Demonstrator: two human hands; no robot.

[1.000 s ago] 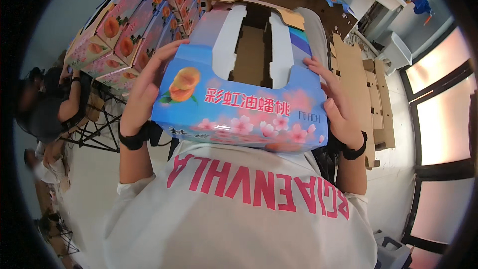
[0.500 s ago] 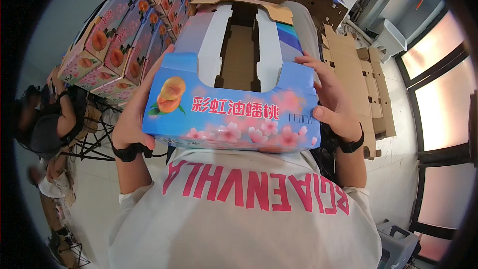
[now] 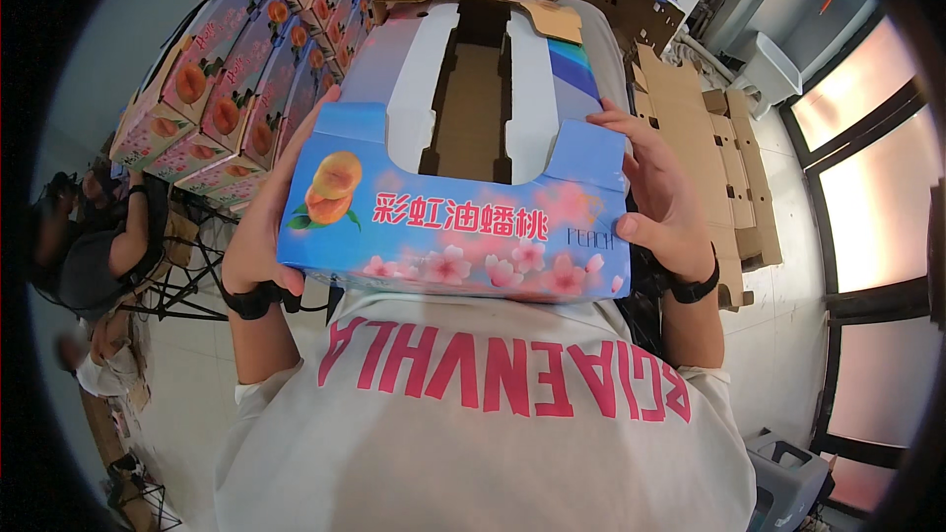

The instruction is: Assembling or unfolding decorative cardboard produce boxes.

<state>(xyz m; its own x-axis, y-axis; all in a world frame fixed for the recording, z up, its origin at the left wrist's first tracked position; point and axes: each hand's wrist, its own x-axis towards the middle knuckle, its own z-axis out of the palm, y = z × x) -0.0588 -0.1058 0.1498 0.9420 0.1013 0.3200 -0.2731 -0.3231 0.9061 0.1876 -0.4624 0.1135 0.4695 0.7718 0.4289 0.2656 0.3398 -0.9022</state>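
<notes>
- Head view: left hand (image 3: 264,236) grips the left side wall of the blue fruit carton (image 3: 463,207); fingers curled shut against the panel.
- Right hand (image 3: 668,199) grips the right side wall; fingers wrapped over the top edge, thumb on the front corner.
- Carton sits between both sets of fingers, top flaps open, against the white shirt (image 3: 483,424).
- Beyond the left fingers: stacked printed cartons (image 3: 236,89).
- Beyond the right fingers: flat brown cardboard (image 3: 709,138) on the floor.

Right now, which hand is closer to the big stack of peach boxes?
Left. The left hand grips the blue box's left side, next to the stack of peach boxes; the right hand holds the far side.
</notes>
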